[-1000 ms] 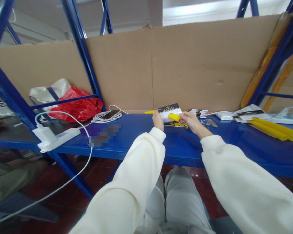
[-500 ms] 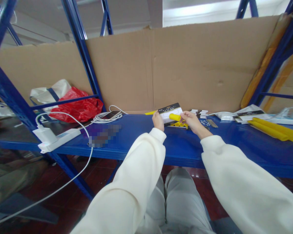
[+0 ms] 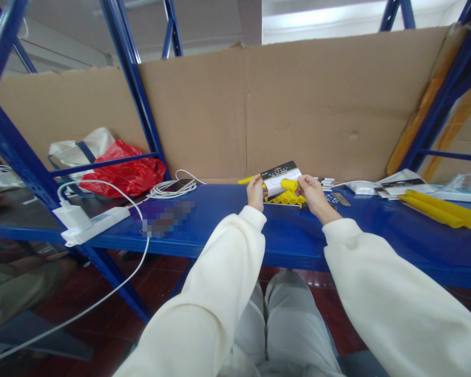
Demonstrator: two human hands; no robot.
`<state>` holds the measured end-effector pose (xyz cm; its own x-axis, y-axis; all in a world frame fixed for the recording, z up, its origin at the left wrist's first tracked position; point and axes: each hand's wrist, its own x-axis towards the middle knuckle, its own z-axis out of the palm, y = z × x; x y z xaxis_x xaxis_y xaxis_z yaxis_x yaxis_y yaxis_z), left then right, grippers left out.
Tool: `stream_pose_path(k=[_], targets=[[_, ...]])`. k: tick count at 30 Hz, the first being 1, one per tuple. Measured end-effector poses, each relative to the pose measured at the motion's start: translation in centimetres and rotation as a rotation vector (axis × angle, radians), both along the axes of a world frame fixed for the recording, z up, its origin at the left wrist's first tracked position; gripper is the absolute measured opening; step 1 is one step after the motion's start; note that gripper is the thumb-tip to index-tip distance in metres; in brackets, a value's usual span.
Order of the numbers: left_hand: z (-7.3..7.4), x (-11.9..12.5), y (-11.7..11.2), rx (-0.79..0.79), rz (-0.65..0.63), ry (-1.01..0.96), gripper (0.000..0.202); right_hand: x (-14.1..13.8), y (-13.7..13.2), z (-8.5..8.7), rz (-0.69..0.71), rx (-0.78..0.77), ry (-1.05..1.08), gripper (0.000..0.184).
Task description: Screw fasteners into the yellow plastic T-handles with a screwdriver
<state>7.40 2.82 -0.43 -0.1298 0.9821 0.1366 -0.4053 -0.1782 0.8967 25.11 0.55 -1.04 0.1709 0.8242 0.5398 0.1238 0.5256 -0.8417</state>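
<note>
My left hand is closed on the left end of a black-and-white printed card, which is held tilted above the blue shelf. A yellow strip pokes out to the left beyond that hand; how it is held is hidden. Against the card's right part lies a short yellow tube. The fingers of my right hand are closed at the tube's right end, beside the card's edge. Under both hands several yellow tubes lie in a pile.
White-and-black small pieces and a blue dotted card lie behind my right hand. Long yellow rolls rest at the right. On the left are a power strip, coiled white cable and a red bag. Cardboard stands behind.
The card and yellow tube have moved slightly right and the card is tilted more. My right hand has shifted a little right, exposing more of the tube pile below.
</note>
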Motion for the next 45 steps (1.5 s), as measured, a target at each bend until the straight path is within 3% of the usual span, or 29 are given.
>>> stream_pose_path(k=[4,7,15,20,28,34,41,45], targets=[[0.4,0.2,-1.2,-0.061,-0.058,0.038,0.050,0.9,0.2,0.3,-0.042,0.045,0.097,0.060],[0.4,-0.1,-1.2,-0.060,-0.030,0.037,0.055,1.4,0.2,0.6,-0.078,0.040,0.187,0.060],[0.6,-0.6,-1.0,-0.133,0.151,-0.135,0.024,0.4,-1.1,2.2,-0.244,-0.078,0.557,0.041],[0.8,-0.1,-1.0,-0.114,0.191,-0.216,0.029,0.0,-2.3,3.3,-0.345,-0.150,0.704,0.028],[0.4,-0.2,-0.5,-0.129,0.173,-0.180,0.026,-0.4,-3.4,3.8,-0.346,-0.168,0.673,0.022],[0.9,-0.2,-1.2,-0.153,0.152,-0.154,0.027,-0.2,-3.4,4.4,-0.359,-0.162,0.648,0.025],[1.3,0.0,-2.0,-0.148,0.110,-0.095,0.027,4.4,-2.1,5.9,-0.454,-0.249,0.633,0.024],[1.4,0.2,-2.5,-0.189,0.083,-0.094,0.027,6.9,-1.1,6.1,-0.514,-0.356,0.500,0.026]])
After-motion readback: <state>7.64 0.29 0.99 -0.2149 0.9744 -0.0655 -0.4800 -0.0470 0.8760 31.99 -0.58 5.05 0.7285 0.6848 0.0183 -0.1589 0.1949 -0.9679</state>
